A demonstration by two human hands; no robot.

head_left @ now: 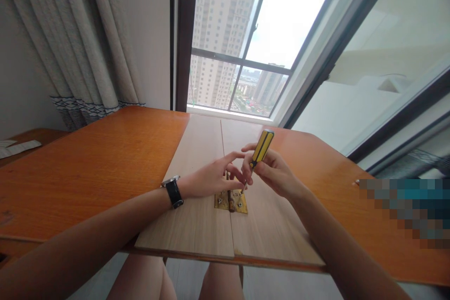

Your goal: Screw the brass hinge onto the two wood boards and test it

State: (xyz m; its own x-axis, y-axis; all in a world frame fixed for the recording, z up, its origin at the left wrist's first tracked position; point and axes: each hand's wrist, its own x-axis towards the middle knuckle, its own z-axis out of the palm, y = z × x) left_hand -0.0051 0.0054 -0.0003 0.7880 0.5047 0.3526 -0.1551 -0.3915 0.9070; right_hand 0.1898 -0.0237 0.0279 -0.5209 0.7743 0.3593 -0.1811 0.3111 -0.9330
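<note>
Screwdriver (262, 146) (yellow handle) at brass hinge (221, 201)

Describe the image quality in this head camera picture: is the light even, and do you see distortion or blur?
In the head view, the window is very bright and its sky nearly washed out; wide-angle distortion tilts the high-rise building and bends the orange table; a pixelated patch hides something at right; the yellow screwdriver and brass hinge show no clear motion blur.

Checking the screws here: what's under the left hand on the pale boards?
Under the left hand a brass hinge lies across the seam of two pale boards. Screw heads show on its lower part; the hand covers its upper end, so anything there cannot be seen.
</note>
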